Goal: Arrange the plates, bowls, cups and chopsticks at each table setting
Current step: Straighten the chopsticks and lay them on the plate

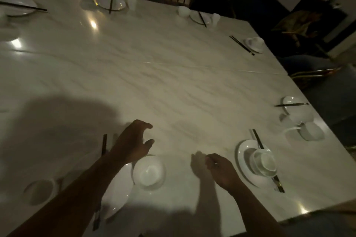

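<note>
My left hand (133,140) hovers open over the marble table, fingers curved, just beyond a white bowl (149,173). That bowl sits beside a white plate (117,194) partly hidden under my left forearm. Dark chopsticks (104,144) lie left of the hand. My right hand (221,169) is loosely curled above the table, nothing visible in it. To its right, a white plate (242,152) carries a stacked bowl and cup (265,161) lying on dark chopsticks (258,140). A small white dish (41,190) sits at the near left.
More settings ring the table (154,75): overturned cups and a saucer with chopsticks (292,104) at the right edge, a bowl on a plate (254,43) further back, plates with chopsticks (110,3) along the far side. Chairs stand around the far and right edges.
</note>
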